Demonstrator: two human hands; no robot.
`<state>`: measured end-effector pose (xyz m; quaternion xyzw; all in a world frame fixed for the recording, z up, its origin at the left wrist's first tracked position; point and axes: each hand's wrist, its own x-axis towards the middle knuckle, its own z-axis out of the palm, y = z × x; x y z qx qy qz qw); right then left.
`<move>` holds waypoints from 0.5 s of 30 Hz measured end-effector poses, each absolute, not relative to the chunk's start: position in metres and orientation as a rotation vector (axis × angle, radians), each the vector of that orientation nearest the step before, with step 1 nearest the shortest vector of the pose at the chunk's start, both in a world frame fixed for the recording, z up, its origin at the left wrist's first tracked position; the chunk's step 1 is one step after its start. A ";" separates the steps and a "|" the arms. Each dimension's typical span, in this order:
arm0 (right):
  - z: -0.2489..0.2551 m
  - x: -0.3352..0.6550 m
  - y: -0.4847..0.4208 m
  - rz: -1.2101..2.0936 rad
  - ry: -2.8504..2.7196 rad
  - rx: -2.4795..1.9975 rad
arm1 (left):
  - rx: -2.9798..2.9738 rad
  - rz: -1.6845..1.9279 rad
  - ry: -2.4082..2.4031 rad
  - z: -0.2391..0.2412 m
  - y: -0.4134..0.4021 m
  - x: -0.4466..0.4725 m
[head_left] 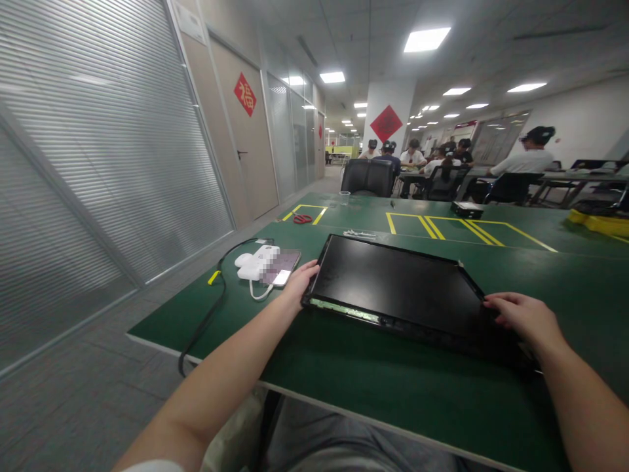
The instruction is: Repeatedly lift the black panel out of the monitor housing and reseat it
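A flat black screen panel [398, 282] lies on the green table [344, 373] in front of me. My left hand [301, 280] grips its left edge near the front corner, fingers curled against the frame. My right hand [523, 318] rests on the panel's right front corner, fingers bent over the edge. A strip of exposed circuit runs along the panel's near edge.
A phone [281, 267] and a white charger [255, 262] with a black cable lie left of the panel. Red scissors [302, 218], a clear cup [344, 197] and a small black box [466, 209] sit farther back. Several people sit at tables behind.
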<state>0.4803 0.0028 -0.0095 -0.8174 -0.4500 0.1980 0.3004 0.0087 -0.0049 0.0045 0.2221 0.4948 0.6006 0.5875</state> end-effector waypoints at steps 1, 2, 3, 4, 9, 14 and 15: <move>-0.010 0.481 0.003 0.532 -1.192 -2.177 | 0.511 1.398 1.147 0.005 -0.005 0.009; -0.010 0.481 0.003 0.535 -1.195 -2.186 | 0.509 1.395 1.145 0.005 -0.004 0.010; -0.010 0.482 0.003 0.533 -1.203 -2.197 | 0.508 1.389 1.147 0.005 -0.004 0.010; -0.010 0.483 0.004 0.526 -1.209 -2.206 | 0.509 1.383 1.153 0.005 -0.004 0.010; -0.013 0.485 0.005 0.516 -1.210 -2.204 | 0.567 1.348 1.173 0.006 -0.006 0.008; -0.020 0.488 0.009 0.509 -1.180 -2.175 | 0.624 1.294 1.107 0.003 -0.005 0.002; -0.021 0.489 0.009 0.511 -1.180 -2.164 | 0.632 1.285 1.094 0.002 -0.005 0.001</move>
